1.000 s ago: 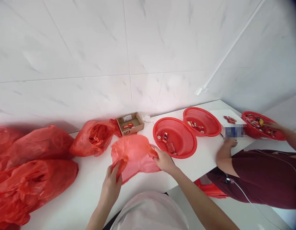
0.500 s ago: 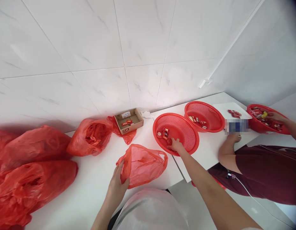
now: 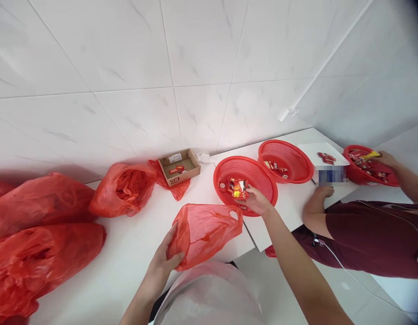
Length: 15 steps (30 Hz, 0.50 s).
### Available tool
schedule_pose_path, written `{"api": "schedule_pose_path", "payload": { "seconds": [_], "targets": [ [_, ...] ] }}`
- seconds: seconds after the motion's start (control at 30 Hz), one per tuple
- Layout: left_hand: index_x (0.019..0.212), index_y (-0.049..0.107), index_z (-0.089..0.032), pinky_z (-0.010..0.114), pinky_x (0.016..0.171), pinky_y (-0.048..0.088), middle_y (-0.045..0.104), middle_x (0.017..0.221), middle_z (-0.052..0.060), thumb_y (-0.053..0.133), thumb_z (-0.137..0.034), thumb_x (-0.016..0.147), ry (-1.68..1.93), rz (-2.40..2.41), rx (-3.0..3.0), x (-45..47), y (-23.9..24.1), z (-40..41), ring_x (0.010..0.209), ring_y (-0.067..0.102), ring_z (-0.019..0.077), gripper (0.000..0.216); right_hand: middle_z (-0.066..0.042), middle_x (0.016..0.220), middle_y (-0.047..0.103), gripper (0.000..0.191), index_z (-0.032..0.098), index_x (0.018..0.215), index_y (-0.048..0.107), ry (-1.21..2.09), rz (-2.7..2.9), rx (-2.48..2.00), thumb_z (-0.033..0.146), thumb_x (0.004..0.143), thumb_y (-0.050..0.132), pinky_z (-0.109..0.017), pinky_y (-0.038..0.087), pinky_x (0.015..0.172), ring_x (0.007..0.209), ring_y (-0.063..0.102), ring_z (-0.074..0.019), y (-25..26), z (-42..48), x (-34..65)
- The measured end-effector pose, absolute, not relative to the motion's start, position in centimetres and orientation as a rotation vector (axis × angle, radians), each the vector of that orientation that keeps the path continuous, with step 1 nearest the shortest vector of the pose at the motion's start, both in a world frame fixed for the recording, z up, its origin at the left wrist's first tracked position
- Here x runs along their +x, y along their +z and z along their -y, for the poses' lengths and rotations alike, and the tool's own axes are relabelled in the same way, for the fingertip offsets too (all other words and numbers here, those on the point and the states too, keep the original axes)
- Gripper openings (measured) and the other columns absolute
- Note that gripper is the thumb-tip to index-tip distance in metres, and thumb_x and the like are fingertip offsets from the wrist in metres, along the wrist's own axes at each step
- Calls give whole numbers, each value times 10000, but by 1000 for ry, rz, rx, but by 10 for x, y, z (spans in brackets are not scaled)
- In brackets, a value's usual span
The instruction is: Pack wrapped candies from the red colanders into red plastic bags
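Note:
My left hand (image 3: 166, 253) grips the left side of a thin red plastic bag (image 3: 209, 232), whose mouth faces up and whose handle loop points right. Over the nearest red mesh basket (image 3: 268, 180), my right hand (image 3: 259, 201) pinches a small red and yellow snack packet (image 3: 240, 189) by its right edge. A few more small red packets (image 3: 224, 186) lie in the basket below, partly covered by the held one.
A second red basket (image 3: 295, 155) holds several packets. An open cardboard box (image 3: 181, 180) stands near the wall. Filled red bags (image 3: 70, 257) crowd the left. At right, a co-worker in a maroon shirt (image 3: 374, 239) reaches into another basket (image 3: 351, 169) near a white tray (image 3: 306, 148).
My right hand has lifted a snack packet up from the basket floor. The bag in my left hand has risen slightly and its mouth has widened. The co-worker's far hand has raised a yellow item.

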<state>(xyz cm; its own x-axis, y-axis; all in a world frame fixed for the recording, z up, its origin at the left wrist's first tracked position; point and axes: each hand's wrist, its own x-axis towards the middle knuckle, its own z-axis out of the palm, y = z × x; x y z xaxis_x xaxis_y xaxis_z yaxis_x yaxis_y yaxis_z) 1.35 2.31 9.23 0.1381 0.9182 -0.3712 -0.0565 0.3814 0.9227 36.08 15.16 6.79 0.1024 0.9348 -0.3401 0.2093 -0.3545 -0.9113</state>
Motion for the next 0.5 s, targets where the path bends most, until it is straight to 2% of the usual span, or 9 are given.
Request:
{"api": "schedule_pose_path", "payload": {
  "seconds": [0.1, 0.2, 0.3, 0.4, 0.5],
  "targets": [
    [1488, 325, -231, 400, 1011, 477, 362, 1537, 101, 605, -245, 776, 873, -1210, 901, 18, 84, -24, 1339, 443, 297, 766, -142, 1195, 641, 527, 186, 1317, 534, 1530, 1035, -1339, 461, 945, 282, -402, 526, 754, 1032, 643, -276, 88, -129, 344],
    [1501, 284, -210, 375, 1010, 472, 350, 1543, 110, 598, -240, 768, 855, -1258, 899, 23, 64, -26, 1330, 455, 282, 797, -142, 1139, 659, 484, 196, 1280, 541, 1712, 926, -1122, 472, 899, 428, -411, 518, 757, 981, 656, -275, 91, -110, 319],
    [1511, 237, -184, 373, 999, 479, 347, 1542, 125, 598, -237, 761, 801, -1312, 905, 29, 41, -26, 1296, 493, 275, 834, -116, 1040, 678, 411, 197, 1208, 558, 1841, 1050, -1111, 425, 869, 512, -385, 512, 742, 875, 666, -238, 76, -92, 288],
    [1517, 199, -169, 391, 996, 479, 364, 1531, 134, 604, -243, 760, 777, -1339, 922, 32, 24, -26, 1278, 510, 275, 862, -53, 885, 672, 281, 188, 1006, 619, 1758, 1469, -1319, 406, 839, 556, -306, 484, 686, 764, 632, -183, 50, -79, 259],
    [1521, 187, -179, 382, 1058, 414, 323, 1554, 121, 612, -233, 759, 775, -1382, 957, 31, 14, -24, 1360, 410, 266, 874, 6, 744, 622, 137, 190, 761, 585, 1601, 1671, -1524, 323, 779, 613, -256, 434, 627, 679, 562, -144, 21, -74, 241]
  ]
}}
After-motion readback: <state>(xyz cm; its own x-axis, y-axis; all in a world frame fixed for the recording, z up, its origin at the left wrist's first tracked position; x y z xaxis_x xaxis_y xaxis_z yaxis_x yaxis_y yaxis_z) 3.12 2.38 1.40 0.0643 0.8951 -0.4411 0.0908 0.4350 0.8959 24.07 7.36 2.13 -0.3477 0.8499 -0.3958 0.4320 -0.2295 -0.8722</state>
